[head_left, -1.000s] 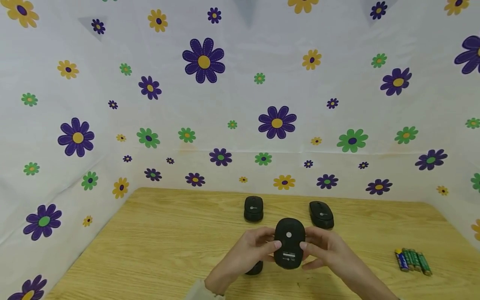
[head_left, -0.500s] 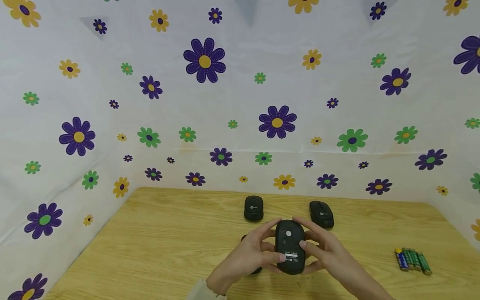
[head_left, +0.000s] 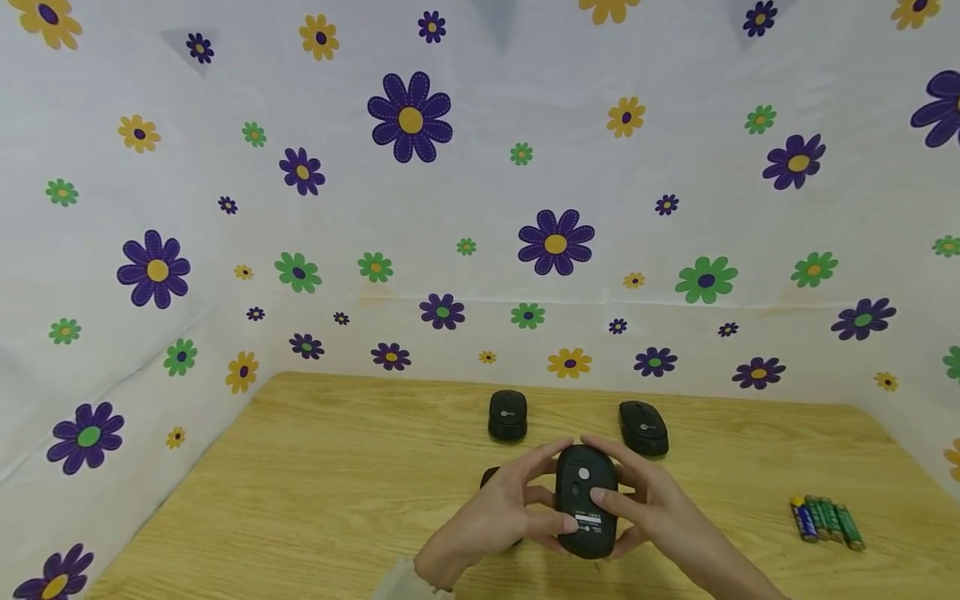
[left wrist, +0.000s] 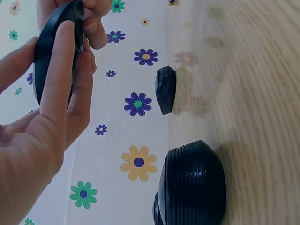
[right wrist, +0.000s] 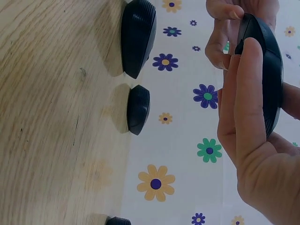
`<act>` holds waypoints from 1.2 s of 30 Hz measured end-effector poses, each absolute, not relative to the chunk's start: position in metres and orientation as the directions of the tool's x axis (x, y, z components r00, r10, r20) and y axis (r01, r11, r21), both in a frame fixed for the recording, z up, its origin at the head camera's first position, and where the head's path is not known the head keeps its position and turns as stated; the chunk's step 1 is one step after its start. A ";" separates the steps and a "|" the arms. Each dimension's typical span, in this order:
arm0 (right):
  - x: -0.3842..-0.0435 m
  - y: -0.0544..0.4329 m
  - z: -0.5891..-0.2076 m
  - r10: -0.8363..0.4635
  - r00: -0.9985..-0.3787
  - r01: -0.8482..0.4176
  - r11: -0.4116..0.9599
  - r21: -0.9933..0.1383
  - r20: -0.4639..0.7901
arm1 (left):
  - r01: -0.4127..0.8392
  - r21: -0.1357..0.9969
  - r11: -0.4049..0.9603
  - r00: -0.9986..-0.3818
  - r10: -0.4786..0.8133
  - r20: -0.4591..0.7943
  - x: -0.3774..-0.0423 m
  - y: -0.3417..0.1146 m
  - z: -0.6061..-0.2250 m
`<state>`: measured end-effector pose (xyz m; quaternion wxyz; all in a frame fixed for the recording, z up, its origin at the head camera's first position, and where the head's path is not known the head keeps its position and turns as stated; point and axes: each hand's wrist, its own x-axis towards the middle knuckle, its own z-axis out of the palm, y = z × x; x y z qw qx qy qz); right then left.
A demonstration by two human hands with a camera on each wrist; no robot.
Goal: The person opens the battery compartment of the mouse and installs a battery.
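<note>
A black computer mouse [head_left: 586, 542] is held up above the table, its underside with a round white spot and a printed label facing the head camera. My left hand [head_left: 491, 510] grips its left side, thumb pressed on the label end. From the right, my right hand [head_left: 660, 508] grips the other side, with the thumb lying on the underside near the middle. Both wrist views show the mouse edge-on between the fingers of both hands. Another black mouse [head_left: 489, 476] lies on the table, mostly hidden behind my left hand.
Two more black mice, one mouse [head_left: 507, 416] at back centre and one mouse [head_left: 643, 428] to its right, lie on the wooden table [head_left: 337, 475]. Several batteries [head_left: 827, 520], green ones and a blue one, lie at the right. A flowered cloth [head_left: 465, 192] hangs behind.
The mouse has moved slightly down and right in both hands. My left thumb has slid down to the label end, index fingers now reach over the top end, and the right thumb has shifted inward.
</note>
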<state>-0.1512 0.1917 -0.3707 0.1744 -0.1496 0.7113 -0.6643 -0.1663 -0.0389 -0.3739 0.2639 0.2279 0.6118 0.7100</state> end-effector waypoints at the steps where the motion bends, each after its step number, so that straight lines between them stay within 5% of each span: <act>1: -0.151 0.192 -0.371 -0.446 -0.894 0.018 0.073 -0.997 -0.049 | -0.096 0.989 -0.112 -0.759 0.651 0.001 -0.166 -0.039 -0.374; 36: -0.149 0.190 -0.370 -0.419 -0.908 -0.037 0.107 -0.994 -0.012 | -0.086 0.991 -0.104 -0.772 0.635 0.000 -0.164 -0.036 -0.375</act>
